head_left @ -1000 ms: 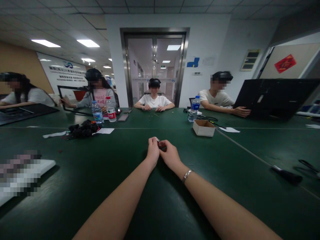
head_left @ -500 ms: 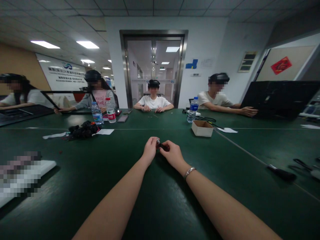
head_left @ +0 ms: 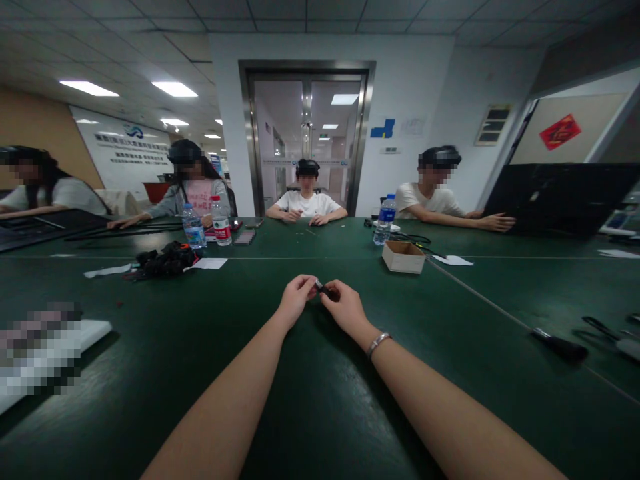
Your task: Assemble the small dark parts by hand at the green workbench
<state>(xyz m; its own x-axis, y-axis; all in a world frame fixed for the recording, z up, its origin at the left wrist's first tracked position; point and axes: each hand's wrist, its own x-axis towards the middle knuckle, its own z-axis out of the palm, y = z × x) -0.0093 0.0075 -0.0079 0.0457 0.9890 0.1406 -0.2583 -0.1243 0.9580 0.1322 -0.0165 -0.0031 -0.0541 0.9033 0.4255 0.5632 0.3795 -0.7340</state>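
Observation:
Over the middle of the green table point(head_left: 200, 347), a small dark object with a silvery end point(head_left: 320, 287) is held between my two hands. The fingertips of my left hand point(head_left: 296, 299) pinch its silvery end. My right hand point(head_left: 346, 307), with a silver bracelet on the wrist, is closed round its dark part. The fingers cover much of the object, and what exactly it is cannot be made out. An open cardboard box point(head_left: 404, 259) stands beyond my right hand.
A black tangled bundle point(head_left: 167, 260) and papers lie at left, near two bottles point(head_left: 194, 227). Another bottle point(head_left: 384, 220) stands behind the box. A black brush-like item point(head_left: 559, 347) lies at right. Several people sit around the table; one holds a large black panel point(head_left: 560, 200).
My left hand has shifted slightly left, and more of the silvery end shows. At the far left, a person's dark frame has been lowered onto the table.

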